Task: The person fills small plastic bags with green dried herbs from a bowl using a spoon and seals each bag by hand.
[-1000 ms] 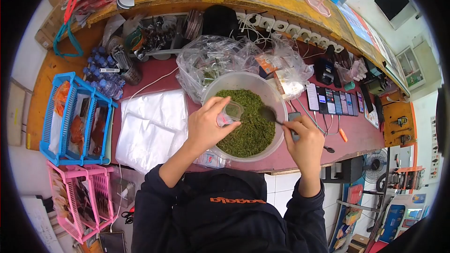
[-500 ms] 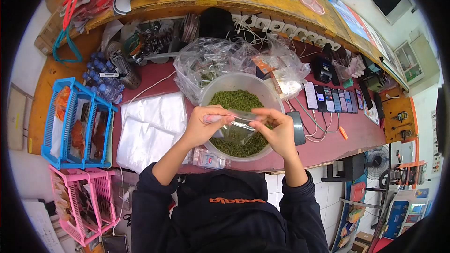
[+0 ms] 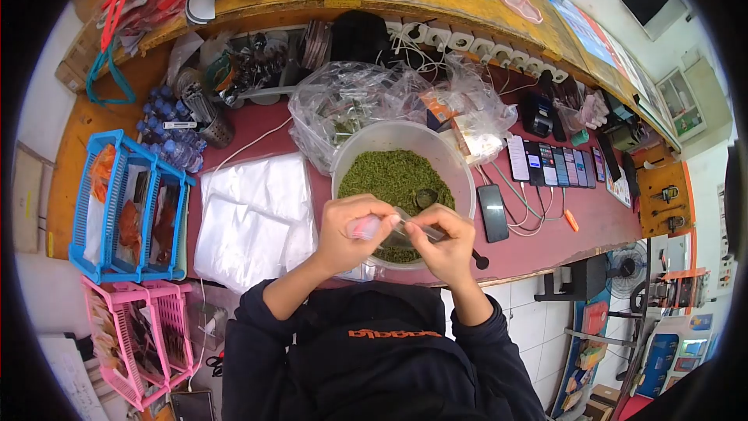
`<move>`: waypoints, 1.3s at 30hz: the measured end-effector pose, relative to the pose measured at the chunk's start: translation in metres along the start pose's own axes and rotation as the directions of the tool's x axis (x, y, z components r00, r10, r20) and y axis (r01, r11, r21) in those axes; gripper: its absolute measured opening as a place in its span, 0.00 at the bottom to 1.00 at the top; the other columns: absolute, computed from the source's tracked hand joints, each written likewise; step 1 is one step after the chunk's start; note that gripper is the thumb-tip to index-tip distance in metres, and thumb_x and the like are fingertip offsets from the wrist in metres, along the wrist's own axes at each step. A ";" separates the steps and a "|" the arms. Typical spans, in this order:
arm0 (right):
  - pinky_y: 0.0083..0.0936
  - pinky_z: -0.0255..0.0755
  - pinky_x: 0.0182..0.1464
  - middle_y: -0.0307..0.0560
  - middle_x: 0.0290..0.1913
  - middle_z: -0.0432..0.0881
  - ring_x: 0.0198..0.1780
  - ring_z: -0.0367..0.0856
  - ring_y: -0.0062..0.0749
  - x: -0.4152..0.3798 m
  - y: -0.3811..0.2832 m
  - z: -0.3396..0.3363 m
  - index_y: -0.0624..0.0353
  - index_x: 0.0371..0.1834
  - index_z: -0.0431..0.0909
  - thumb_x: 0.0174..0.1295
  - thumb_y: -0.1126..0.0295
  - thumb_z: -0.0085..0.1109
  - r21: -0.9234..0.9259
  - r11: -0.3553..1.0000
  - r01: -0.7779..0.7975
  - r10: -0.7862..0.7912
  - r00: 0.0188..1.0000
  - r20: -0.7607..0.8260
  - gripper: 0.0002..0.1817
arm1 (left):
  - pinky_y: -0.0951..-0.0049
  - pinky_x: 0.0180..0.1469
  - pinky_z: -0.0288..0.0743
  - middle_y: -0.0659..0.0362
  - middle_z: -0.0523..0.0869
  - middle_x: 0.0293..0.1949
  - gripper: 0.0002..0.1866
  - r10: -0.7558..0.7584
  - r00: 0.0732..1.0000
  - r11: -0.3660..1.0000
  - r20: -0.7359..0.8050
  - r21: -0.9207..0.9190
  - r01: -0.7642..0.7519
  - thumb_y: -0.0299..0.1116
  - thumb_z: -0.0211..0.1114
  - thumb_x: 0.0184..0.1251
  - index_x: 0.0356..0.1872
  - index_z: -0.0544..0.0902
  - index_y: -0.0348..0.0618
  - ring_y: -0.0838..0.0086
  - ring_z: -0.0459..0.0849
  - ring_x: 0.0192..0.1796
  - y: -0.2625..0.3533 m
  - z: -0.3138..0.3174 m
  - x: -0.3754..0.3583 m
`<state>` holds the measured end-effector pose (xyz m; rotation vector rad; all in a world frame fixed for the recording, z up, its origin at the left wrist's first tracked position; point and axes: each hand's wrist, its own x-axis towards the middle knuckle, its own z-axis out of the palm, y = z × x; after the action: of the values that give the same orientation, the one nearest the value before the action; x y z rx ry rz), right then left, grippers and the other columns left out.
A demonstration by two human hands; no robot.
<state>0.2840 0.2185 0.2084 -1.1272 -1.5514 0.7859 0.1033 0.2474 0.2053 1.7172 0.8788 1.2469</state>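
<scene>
My hands are close together over a round translucent tub (image 3: 467, 179) of finely chopped green leaves (image 3: 389, 168). My left hand (image 3: 351, 222) is closed around one side of a small clear plastic bag (image 3: 365, 227), with a pinkish part showing at the fingers. The fingertips of my right hand (image 3: 444, 242) pinch the bag's edge near my left thumb. A dark spoon's bowl (image 3: 425, 198) rests on the leaves beyond my right hand. Its black handle end (image 3: 481, 260) sticks out past the tub's near right rim, and the hand hides the middle.
Stacked clear plastic bags (image 3: 249, 214) lie left of the tub. Crumpled plastic (image 3: 351, 101) sits behind it. A dark phone (image 3: 492, 213) and a row of phones (image 3: 549, 164) with cables are on the right. A blue basket (image 3: 128, 206) stands at far left.
My hands have drawn together and slightly lower, and the bag's stretched mouth is now bunched between the fingers. The spoon and more of the dark phone have come into sight.
</scene>
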 end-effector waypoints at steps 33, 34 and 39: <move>0.18 0.67 0.26 0.41 0.26 0.80 0.25 0.76 0.21 0.016 0.002 -0.015 0.60 0.27 0.85 0.50 0.78 0.71 -0.260 0.964 -0.054 0.020 0.991 -0.133 0.03 | 0.75 0.36 0.74 0.58 0.83 0.37 0.08 -0.013 0.995 0.999 0.103 0.042 0.009 0.32 0.61 0.70 0.36 0.84 0.38 0.75 0.81 0.33 -0.023 -0.009 0.019; 0.16 0.65 0.26 0.38 0.25 0.78 0.25 0.74 0.17 0.011 0.006 -0.009 0.61 0.26 0.83 0.52 0.77 0.72 -0.106 0.991 -0.076 0.071 0.996 -0.054 0.05 | 0.75 0.35 0.73 0.57 0.82 0.34 0.09 0.059 0.984 0.990 0.165 0.118 -0.079 0.29 0.61 0.69 0.31 0.84 0.37 0.76 0.79 0.31 -0.011 -0.005 0.016; 0.15 0.62 0.23 0.33 0.24 0.75 0.22 0.72 0.14 0.004 0.005 -0.007 0.60 0.24 0.75 0.63 0.76 0.62 0.557 0.691 -0.460 0.330 0.887 0.323 0.10 | 0.66 0.27 0.70 0.53 0.79 0.25 0.10 -0.104 0.962 0.993 0.251 -0.031 0.115 0.35 0.66 0.62 0.28 0.82 0.37 0.61 0.81 0.25 -0.001 0.004 0.014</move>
<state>0.2922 0.2235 0.2076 -0.8954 -1.0497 1.6215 0.1112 0.2590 0.2093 1.7198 0.7780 0.9464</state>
